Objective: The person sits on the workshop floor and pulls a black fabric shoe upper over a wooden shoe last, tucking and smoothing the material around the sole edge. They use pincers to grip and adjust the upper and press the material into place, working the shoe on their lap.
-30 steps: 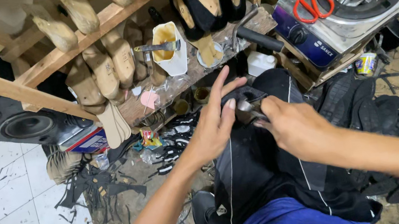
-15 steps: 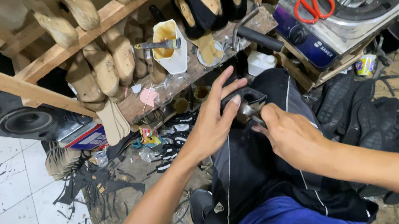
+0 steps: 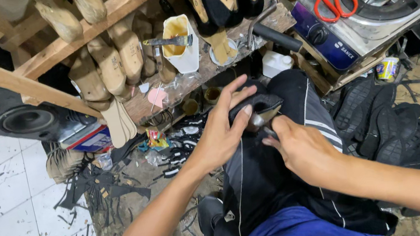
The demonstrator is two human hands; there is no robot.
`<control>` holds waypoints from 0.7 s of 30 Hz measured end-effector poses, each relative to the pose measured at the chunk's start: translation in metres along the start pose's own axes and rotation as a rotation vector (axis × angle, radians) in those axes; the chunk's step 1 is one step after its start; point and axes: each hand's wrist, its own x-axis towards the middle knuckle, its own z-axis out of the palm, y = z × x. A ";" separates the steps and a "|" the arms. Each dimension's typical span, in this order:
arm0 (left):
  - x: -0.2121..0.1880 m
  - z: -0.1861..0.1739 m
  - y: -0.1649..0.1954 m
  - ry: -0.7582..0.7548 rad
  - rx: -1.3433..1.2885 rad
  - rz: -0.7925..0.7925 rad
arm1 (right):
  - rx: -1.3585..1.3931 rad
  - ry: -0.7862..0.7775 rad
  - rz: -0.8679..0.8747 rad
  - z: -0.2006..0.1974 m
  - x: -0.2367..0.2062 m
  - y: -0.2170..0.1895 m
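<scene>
A black shoe upper [image 3: 256,102] rests on my knee, which is covered by black trousers with white stripes [image 3: 301,120]. My left hand [image 3: 223,127] presses on it from the left with fingers spread over the top. My right hand [image 3: 297,149] holds a small metal tool [image 3: 257,121] whose head touches the black piece just under my left fingertips. The tool's handle is hidden inside my right fist.
A wooden shelf [image 3: 202,73] ahead carries wooden shoe lasts [image 3: 110,66], a white glue container [image 3: 178,41] and a dark-handled tool [image 3: 276,37]. A gas stove [image 3: 372,0] with red scissors [image 3: 331,1] stands right. Black soles [image 3: 394,132] lie right; scraps litter the white tiles [image 3: 10,214].
My hands have drawn a little closer together on the black piece; the right hand has shifted slightly down and left with the tool. The view has moved a bit.
</scene>
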 end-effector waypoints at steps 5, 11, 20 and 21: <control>-0.010 -0.002 -0.003 0.025 0.140 0.107 | 0.259 -0.173 0.026 -0.012 0.007 0.014; -0.010 -0.002 -0.004 0.046 -0.049 -0.024 | 0.383 -0.158 0.221 0.001 0.004 -0.006; -0.020 -0.005 -0.011 0.050 0.063 0.039 | 0.792 -0.457 0.299 -0.007 0.014 0.016; -0.021 -0.004 -0.013 0.068 0.042 0.030 | 0.882 -0.556 0.450 -0.006 0.013 0.015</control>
